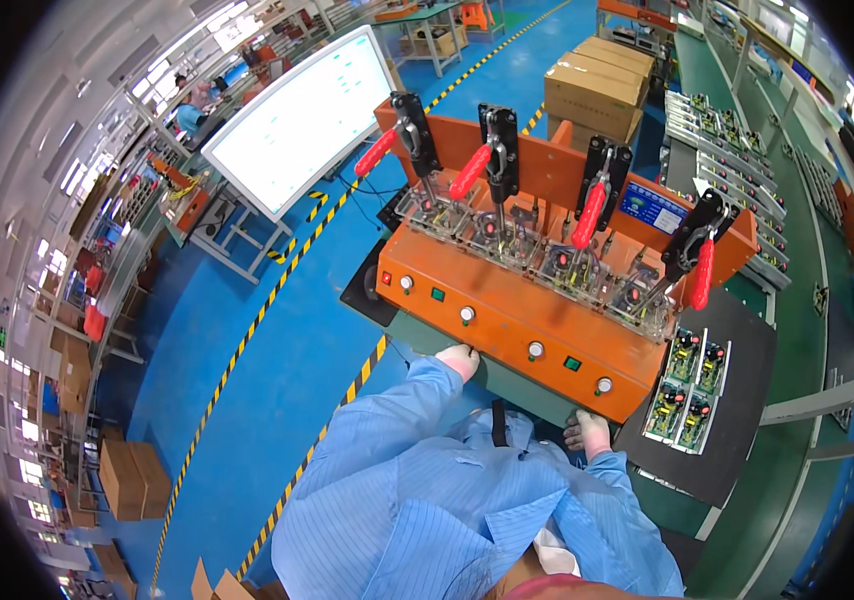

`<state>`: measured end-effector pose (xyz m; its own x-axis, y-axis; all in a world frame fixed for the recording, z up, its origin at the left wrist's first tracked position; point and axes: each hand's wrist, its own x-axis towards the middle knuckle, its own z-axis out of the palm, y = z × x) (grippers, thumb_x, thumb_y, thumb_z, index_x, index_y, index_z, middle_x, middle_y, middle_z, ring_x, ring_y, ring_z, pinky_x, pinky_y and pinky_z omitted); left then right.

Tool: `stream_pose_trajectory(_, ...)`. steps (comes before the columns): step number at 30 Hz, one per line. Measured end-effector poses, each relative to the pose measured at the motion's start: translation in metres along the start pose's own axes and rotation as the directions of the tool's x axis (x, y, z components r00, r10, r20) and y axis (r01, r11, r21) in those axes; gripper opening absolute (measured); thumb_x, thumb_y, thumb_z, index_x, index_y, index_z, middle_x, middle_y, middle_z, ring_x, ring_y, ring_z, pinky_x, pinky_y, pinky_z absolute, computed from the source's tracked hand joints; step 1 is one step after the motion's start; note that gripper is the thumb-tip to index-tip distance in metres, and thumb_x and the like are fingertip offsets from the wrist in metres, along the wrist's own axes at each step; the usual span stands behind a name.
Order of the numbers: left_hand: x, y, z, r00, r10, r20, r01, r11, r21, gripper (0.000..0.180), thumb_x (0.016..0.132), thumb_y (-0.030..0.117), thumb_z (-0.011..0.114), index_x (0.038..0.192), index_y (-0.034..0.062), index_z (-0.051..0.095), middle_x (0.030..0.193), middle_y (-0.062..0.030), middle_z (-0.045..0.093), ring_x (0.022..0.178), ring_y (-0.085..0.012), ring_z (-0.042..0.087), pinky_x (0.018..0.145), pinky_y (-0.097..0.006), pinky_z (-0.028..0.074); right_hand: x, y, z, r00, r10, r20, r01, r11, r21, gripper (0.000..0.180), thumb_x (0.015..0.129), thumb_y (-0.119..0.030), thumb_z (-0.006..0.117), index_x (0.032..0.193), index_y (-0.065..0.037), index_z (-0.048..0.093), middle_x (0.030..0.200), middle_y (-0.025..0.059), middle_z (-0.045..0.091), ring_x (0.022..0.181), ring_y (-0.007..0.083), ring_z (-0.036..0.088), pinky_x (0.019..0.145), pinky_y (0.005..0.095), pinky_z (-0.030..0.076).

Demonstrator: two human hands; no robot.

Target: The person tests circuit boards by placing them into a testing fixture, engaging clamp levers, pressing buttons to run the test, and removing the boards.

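My left hand [460, 360], in a pale glove, rests at the edge of the green bench [517, 385], just below the front of an orange test fixture [497, 325]. Its fingers look loosely bent, with nothing visible in them. Near the fixture's lower right corner lies my right hand [588, 432], gloved with greyish fingertips. Its fingers are slightly apart on the bench edge and hold nothing I can see. Several toggle clamps with red handles [589, 215] stand along the fixture above clear plastic nests [567, 268]. Silver buttons [467, 315] line its front panel.
Right of the fixture, several green circuit boards [687, 390] lie on a black mat [742, 420]. A large lit monitor [302, 120] stands at the far left. Cardboard boxes [597, 85] are stacked behind. More boards in racks [737, 185] line the conveyor at right.
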<state>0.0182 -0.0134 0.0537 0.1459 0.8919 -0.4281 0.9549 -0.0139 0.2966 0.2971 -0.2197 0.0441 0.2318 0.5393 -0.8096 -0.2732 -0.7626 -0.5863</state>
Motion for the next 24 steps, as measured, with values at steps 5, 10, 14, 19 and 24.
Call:
stream_pose_trajectory(5,-0.007,0.001,0.000,0.999,0.036,-0.037,-0.038,0.998,-0.057,0.043,0.091,0.034,0.038,0.101,0.0030,0.065,0.105,-0.0162,0.067,0.097,-0.0399,0.060,0.086,-0.045,0.046,-0.001,0.001,0.000,1.000,-0.019,0.012,0.019,1.000,-0.012,0.040,0.092,-0.034,0.045,0.092,0.003,0.057,0.075,0.0200,0.064,0.052,0.0301,0.061,0.046,0.0346,0.050)
stream_pose_trajectory(10,-0.009,0.004,-0.005,0.999,0.039,0.000,-0.039,0.998,-0.049,0.044,0.092,0.035,0.037,0.107,0.0047,0.065,0.110,-0.0140,0.067,0.101,-0.0375,0.059,0.088,-0.041,0.046,-0.006,0.000,0.001,0.999,-0.020,-0.029,0.020,1.000,-0.001,0.035,0.092,-0.030,0.046,0.087,0.003,0.059,0.070,0.0172,0.063,0.049,0.0276,0.058,0.044,0.0335,0.049)
stream_pose_trajectory(14,-0.006,-0.001,0.000,0.998,0.053,-0.032,-0.054,0.998,-0.042,0.044,0.092,0.035,0.037,0.107,0.0049,0.065,0.110,-0.0137,0.066,0.101,-0.0375,0.059,0.089,-0.041,0.046,-0.007,-0.005,0.005,0.997,-0.011,-0.075,0.012,1.000,0.016,0.033,0.092,-0.027,0.047,0.084,0.002,0.059,0.067,0.0156,0.062,0.047,0.0261,0.057,0.044,0.0328,0.048)
stream_pose_trajectory(19,-0.005,0.002,-0.002,0.999,0.043,-0.016,-0.044,0.998,-0.041,0.043,0.092,0.034,0.037,0.107,0.0054,0.065,0.111,-0.0134,0.066,0.101,-0.0377,0.059,0.089,-0.041,0.046,-0.009,-0.007,0.005,0.996,-0.006,-0.085,0.008,1.000,0.020,0.033,0.092,-0.026,0.047,0.084,0.003,0.059,0.067,0.0165,0.062,0.047,0.0262,0.057,0.044,0.0333,0.048)
stream_pose_trajectory(24,-0.006,0.004,-0.004,1.000,0.028,-0.010,-0.029,0.999,-0.041,0.042,0.092,0.034,0.037,0.107,0.0058,0.065,0.110,-0.0131,0.066,0.101,-0.0377,0.059,0.089,-0.041,0.046,0.000,-0.002,0.004,0.995,0.002,-0.099,0.000,1.000,0.019,0.033,0.092,-0.027,0.047,0.084,0.003,0.059,0.067,0.0168,0.063,0.047,0.0261,0.057,0.044,0.0332,0.048)
